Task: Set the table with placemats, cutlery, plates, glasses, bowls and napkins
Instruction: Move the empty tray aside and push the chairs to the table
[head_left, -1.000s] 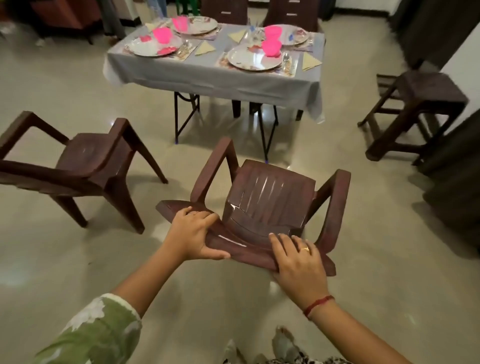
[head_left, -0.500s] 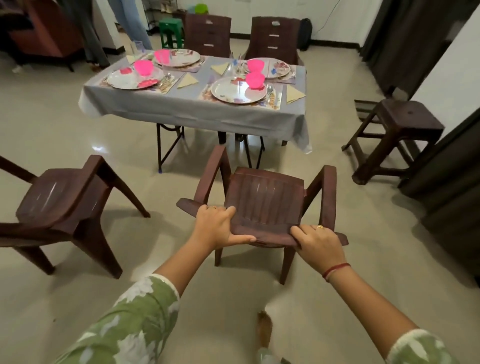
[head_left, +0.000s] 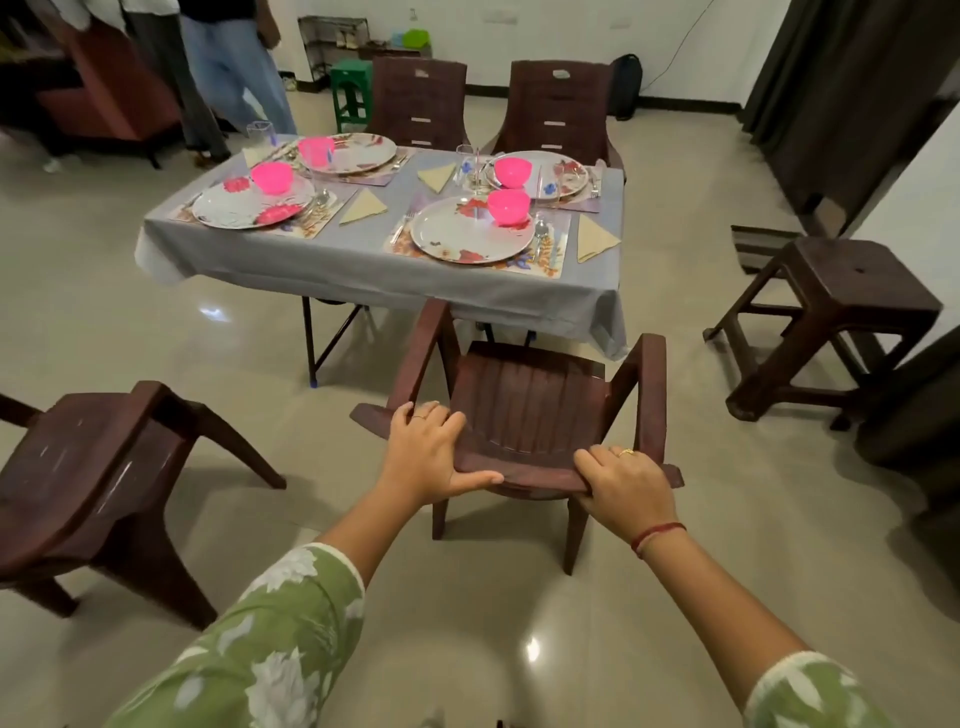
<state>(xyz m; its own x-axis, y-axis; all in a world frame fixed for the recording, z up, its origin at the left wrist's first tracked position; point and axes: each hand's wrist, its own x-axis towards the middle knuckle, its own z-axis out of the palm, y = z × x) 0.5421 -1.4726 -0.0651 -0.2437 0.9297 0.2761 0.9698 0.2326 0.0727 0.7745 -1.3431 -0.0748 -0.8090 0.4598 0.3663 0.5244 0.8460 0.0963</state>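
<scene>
left hand (head_left: 428, 457) + right hand (head_left: 626, 480): both clamped on chair (head_left: 524, 410) back rim, to steer it | chair: near table (head_left: 363, 270) edge | table: four places laid, likely final step

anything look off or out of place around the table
One brown chair lies tipped on its back on the floor, left of the table. Both hands grip another chair that stands upright. The place settings look tidy.
</scene>
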